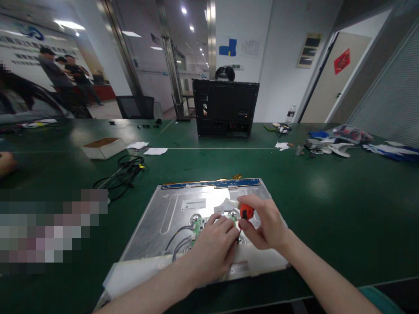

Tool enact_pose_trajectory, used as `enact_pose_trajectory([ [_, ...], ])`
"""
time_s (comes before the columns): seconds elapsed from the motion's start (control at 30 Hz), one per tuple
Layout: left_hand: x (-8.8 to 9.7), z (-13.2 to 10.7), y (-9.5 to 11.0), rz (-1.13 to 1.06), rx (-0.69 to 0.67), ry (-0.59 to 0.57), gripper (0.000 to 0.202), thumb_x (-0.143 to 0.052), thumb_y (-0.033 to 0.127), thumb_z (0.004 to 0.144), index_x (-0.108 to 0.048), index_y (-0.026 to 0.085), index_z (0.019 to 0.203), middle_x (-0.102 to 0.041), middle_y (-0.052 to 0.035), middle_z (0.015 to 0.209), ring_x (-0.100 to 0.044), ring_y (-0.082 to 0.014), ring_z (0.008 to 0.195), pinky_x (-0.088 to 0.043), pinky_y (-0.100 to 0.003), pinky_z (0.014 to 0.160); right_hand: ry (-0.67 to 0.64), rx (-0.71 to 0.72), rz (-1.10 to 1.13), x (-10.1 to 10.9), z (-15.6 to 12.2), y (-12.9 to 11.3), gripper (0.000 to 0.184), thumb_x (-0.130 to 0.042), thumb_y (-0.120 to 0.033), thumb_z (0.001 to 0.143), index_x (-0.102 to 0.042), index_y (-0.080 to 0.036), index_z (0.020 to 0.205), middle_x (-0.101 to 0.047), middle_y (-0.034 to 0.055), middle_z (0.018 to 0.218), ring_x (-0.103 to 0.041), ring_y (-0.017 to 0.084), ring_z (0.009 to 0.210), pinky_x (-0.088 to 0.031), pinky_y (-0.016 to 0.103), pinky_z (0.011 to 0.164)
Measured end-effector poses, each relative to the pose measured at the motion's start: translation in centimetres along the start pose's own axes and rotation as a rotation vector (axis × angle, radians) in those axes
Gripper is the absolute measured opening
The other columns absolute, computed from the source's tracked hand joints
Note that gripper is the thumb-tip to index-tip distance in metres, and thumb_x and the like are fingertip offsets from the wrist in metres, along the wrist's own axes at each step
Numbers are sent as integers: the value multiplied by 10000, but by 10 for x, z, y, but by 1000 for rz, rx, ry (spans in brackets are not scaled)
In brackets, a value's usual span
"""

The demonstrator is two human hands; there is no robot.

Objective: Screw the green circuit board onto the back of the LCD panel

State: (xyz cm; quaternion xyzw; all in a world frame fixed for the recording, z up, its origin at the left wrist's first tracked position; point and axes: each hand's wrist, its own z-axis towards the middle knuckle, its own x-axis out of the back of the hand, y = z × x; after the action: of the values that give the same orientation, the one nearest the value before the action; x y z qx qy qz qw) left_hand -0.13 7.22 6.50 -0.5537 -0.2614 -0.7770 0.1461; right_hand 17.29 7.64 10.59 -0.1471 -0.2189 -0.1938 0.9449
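A silver metal display panel lies flat on the green table in front of me, with a blue strip along its far edge. A small green circuit board with grey wires sits on it. My left hand rests on the panel beside the board, fingers curled and pressed down near the board. My right hand grips a small screwdriver with an orange handle, its tip pointing down at the panel next to my left fingers.
A black computer case stands at mid-table. A cardboard box, black cables and paper scraps lie left; bags, a bottle and small parts lie right. People stand far left. White foam lies under the panel's near edge.
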Motion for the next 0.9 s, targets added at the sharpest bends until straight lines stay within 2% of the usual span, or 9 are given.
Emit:
enact_pose_trajectory([
  [0.13,1,0,1,6,8,-25,182,-438,178,878,-599,193,960,-616,-78,969,-547,-249,927,-359,-475,937,-14,-5,31,1,0,0,408,-415,-127,818,-419,-162,1225,-585,19,767,-538,130,590,-445,254,510],
  [0.3,-1,-1,0,-11,13,0,175,-460,173,869,-603,197,966,-621,-75,978,-547,-249,943,-358,-464,944,35,-15,-37,-2,-1,-1,403,-482,-118,809,-420,-195,1200,-540,-30,698,-497,117,543,-398,232,472],
  [0.43,-1,-1,-1,-26,7,14,183,-468,161,848,-607,197,961,-631,-73,968,-551,-245,920,-362,-460,942,62,-11,-72,-4,-1,0,353,-549,-146,824,-435,-212,1152,-518,-63,641,-468,99,501,-366,210,450],
  [0.6,0,0,0,-32,-10,55,205,-462,144,826,-603,192,967,-640,-78,986,-556,-244,907,-372,-458,924,53,-4,-69,-4,0,-1,327,-592,-209,852,-446,-214,1144,-538,-63,639,-478,92,496,-381,201,462],
  [0.73,0,0,1,-12,-5,51,165,-453,158,845,-600,192,913,-631,-76,934,-556,-242,886,-378,-455,912,19,7,-7,-2,1,-1,345,-511,-203,858,-434,-193,1194,-526,-38,652,-485,117,514,-375,231,455],
  [0.9,2,0,1,6,-5,7,168,-448,174,869,-594,194,949,-616,-76,946,-555,-246,902,-368,-464,920,5,4,21,1,1,-2,431,-407,-160,824,-418,-177,1254,-570,15,750,-549,151,610,-441,269,505],
])
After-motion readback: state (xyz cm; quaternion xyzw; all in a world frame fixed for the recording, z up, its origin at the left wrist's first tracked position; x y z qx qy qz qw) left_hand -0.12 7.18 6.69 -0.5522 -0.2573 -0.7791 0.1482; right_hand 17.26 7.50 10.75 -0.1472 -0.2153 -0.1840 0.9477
